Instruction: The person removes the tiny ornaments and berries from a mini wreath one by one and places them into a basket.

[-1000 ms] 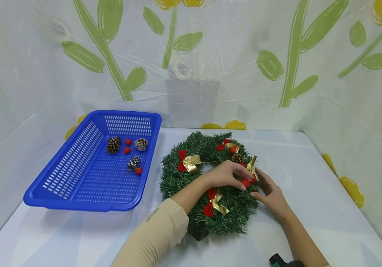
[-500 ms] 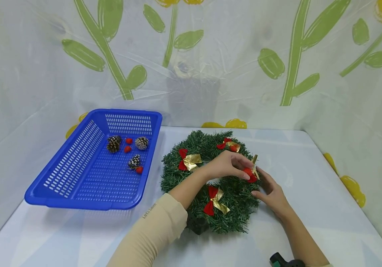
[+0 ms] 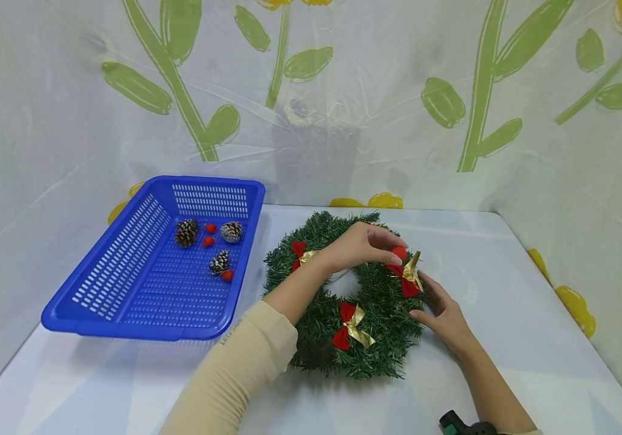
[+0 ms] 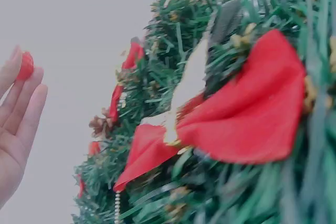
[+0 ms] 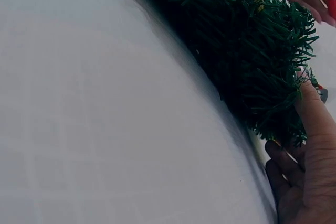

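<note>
A green wreath (image 3: 381, 350) lies on the table, dressed with red and gold bows. My left hand (image 3: 355, 248) is above its far right part, pinching a small red berry (image 3: 400, 252) between thumb and fingers; the left wrist view also shows this berry (image 4: 26, 66) in the fingertips. Just below the berry is a red and gold bow (image 3: 410, 279). My right hand (image 3: 448, 323) grips the wreath's right edge, thumb on top and fingers underneath in the right wrist view. The left hand and forearm hide part of the wreath, including most of the upper left bow (image 3: 298, 249).
To the left stands a blue perforated basket (image 3: 137, 332) holding several pinecones (image 3: 232, 232) and several red berries (image 3: 209, 241). Another red and gold bow (image 3: 351, 326) sits on the near part of the wreath. A patterned curtain (image 3: 376, 121) hangs behind the table.
My left hand has moved away toward the back with the red berry, from low over the wreath's right side. The right-hand bow has come into fuller view. My right hand has stayed put.
</note>
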The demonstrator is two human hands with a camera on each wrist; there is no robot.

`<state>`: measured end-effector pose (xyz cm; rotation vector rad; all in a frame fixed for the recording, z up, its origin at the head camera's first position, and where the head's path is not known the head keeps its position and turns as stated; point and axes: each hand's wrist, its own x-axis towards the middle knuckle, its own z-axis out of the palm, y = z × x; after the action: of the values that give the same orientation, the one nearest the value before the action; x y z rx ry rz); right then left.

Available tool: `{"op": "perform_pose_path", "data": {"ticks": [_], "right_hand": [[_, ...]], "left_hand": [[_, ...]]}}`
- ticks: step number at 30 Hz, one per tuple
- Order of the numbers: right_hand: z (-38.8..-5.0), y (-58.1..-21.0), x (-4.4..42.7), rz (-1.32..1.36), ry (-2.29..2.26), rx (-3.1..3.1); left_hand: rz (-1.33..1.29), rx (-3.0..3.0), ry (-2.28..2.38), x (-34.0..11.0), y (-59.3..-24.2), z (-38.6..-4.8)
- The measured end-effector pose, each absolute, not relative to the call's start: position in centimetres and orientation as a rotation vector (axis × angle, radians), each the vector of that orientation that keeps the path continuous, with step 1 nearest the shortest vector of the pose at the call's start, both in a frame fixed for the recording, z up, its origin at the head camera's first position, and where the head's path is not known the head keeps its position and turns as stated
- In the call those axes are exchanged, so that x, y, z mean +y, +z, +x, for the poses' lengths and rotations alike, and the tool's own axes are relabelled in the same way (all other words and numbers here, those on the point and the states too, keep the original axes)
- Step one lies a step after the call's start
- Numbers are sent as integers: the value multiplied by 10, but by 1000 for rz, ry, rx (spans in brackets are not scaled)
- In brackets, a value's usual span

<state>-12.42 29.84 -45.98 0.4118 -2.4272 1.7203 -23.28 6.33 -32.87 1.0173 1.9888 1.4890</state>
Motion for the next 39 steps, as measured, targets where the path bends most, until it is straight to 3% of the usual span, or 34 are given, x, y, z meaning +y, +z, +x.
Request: {"op": "perform_pose_path", "data": {"ticks": [19, 39], "right_hand": [[-126, -456, 302, 412, 1706, -2430], [-123, -456, 297, 377, 1695, -2466]], "left_hand": [[982, 2004, 1598, 23, -302, -258], [850, 2161, 1632, -56, -289, -276]]}}
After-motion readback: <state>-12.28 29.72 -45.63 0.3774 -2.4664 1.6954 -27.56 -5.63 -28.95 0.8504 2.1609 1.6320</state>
